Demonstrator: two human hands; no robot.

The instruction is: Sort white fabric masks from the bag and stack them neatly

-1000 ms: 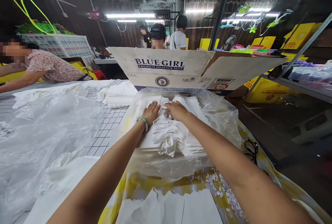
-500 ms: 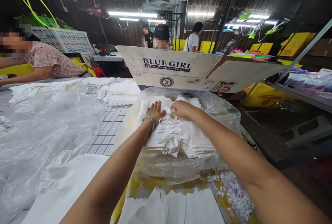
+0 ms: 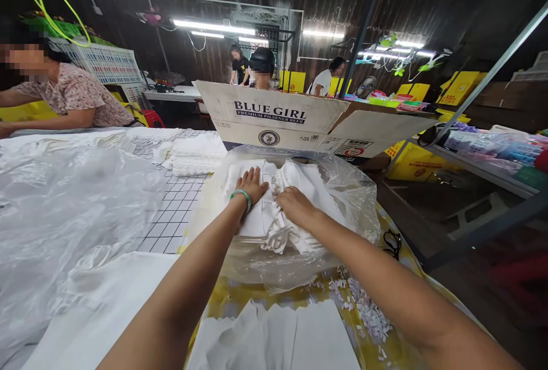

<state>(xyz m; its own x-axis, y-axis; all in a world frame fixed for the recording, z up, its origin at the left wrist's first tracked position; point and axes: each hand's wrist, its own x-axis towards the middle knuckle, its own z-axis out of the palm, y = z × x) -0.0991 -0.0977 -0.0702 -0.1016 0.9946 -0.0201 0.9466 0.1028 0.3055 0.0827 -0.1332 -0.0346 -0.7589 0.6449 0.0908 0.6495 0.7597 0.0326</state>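
A stack of white cloth bags (image 3: pixel 308 210) with loose handle loops lies inside a clear plastic bag (image 3: pixel 355 198) on the table. My left hand (image 3: pixel 252 184), with a green bangle on the wrist, lies flat with fingers stretched out on the left side of the stack. Just right of it, my right hand (image 3: pixel 293 204) rests on the middle of the stack with its fingers curled down into the white fabric and loops.
An open cardboard box (image 3: pixel 274 116) marked BLUE GIRL stands just behind the bag. Crumpled clear plastic (image 3: pixel 64 204) and white cloth piles (image 3: pixel 192 159) cover the gridded table at left. A person (image 3: pixel 64 101) leans on the far left. White paper scraps (image 3: pixel 363 307) lie nearby. Shelving (image 3: pixel 483 147) stands at right.
My right hand has drawn back towards me along the stack and curled into the fabric. My left hand has stayed flat in place. The view has shifted slightly.
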